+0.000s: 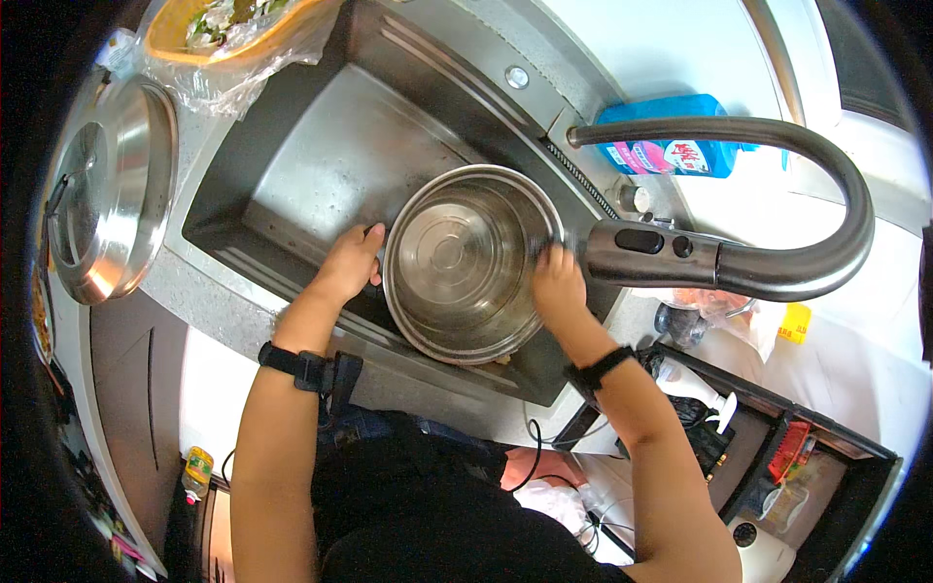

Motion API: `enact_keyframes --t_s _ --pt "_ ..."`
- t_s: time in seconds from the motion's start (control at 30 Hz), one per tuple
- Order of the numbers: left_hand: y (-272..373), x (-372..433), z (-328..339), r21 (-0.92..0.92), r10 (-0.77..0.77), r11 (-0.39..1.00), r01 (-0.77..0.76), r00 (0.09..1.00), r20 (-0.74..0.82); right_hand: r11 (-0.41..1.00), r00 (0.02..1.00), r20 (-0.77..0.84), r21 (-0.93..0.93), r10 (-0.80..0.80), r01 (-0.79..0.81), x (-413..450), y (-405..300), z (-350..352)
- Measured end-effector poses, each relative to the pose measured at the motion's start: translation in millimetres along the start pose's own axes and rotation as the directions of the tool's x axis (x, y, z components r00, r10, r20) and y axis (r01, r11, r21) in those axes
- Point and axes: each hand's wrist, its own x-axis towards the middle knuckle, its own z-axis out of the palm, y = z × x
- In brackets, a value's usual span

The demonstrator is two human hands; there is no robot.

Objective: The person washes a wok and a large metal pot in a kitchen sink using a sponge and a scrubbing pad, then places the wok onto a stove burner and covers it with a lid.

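Note:
A round stainless steel pot (453, 248) stands in the dark metal sink (342, 153), its inside facing up at me. At its left side my left hand (352, 262) grips the pot, thumb on top, apparently by a side handle mostly hidden by the fingers. My right hand (560, 288) is at the pot's right rim with its fingers curled. A dark blurred patch lies at those fingertips; whether it is a scrubber or part of the pot is unclear. Just right of this hand is the spray head (652, 253) of the pull-out faucet.
A domed steel lid (124, 189) lies left of the sink. A yellow basket (219, 55) of vegetables in clear plastic sits at the upper left. Behind the faucet is a blue detergent bottle (667, 138). An open drawer (773, 437) with a spray bottle (692, 390) extends at lower right.

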Motion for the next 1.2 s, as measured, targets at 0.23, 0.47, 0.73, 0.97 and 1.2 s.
enact_keyframes --t_s 0.23,0.47,0.73,0.97,1.2 --pt "-6 8 4 0.0 0.01 1.0 -0.01 1.0 0.018 0.806 0.882 0.295 0.575 -0.367 0.143 -71 -76 -16" --pt "-9 11 5 -0.02 0.006 1.0 -0.006 1.0 0.014 0.923 0.867 0.39 -0.095 -0.31 0.372 -12 8 25" --pt "-12 6 2 0.028 -0.075 0.997 0.075 0.997 0.002 0.679 0.458 0.617 0.733 -0.64 -0.039 25 -113 40" --pt "-17 7 1 0.074 -0.078 0.994 0.079 0.997 -0.009 0.898 0.835 0.413 -0.083 -0.363 0.431 101 -95 43" --pt "-7 5 17 0.03 -0.065 0.997 0.064 0.997 0.035 0.936 0.545 0.785 0.12 -0.293 0.33 28 -84 41"
